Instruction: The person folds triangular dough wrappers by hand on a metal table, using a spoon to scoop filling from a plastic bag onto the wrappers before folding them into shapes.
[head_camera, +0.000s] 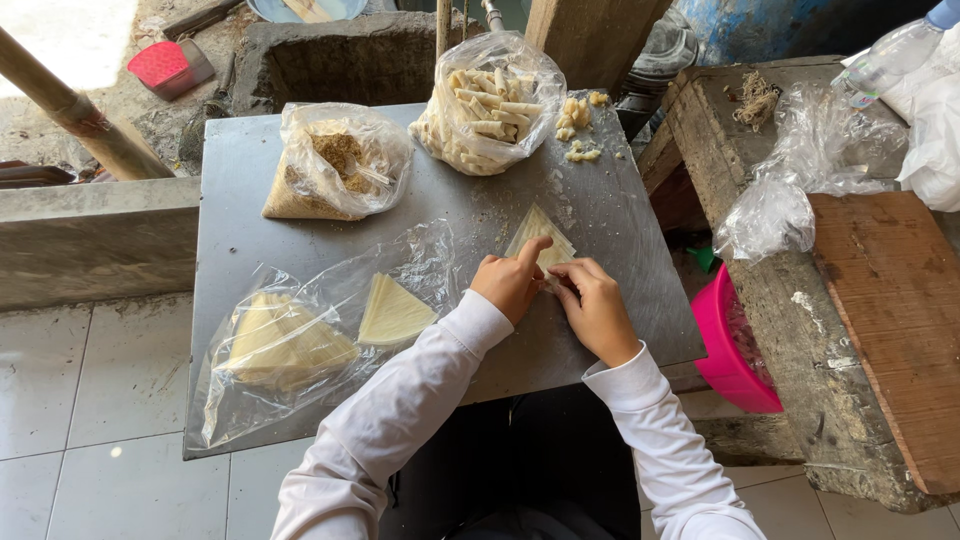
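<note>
A pale triangular wrapper sheet (541, 232) lies on the grey metal table (600, 210). My left hand (508, 281) and my right hand (595, 308) press together on its near edge, fingers curled over it, folding it. What lies under my fingers is hidden. To the left, a clear plastic bag (300, 340) holds stacks of the same triangular sheets, with one sheet (392, 312) near its mouth. At the back stands a bag of rolled pastry sticks (487, 105). Beside it is a bag of brown crumbly filling (335, 165).
Loose pastry bits (577, 130) lie at the table's back right. A pink tub (735, 350) sits low to the right, next to a rough wooden bench (880, 300) with crumpled plastic (800, 170). White floor tiles lie to the left, a concrete ledge (90, 235) behind.
</note>
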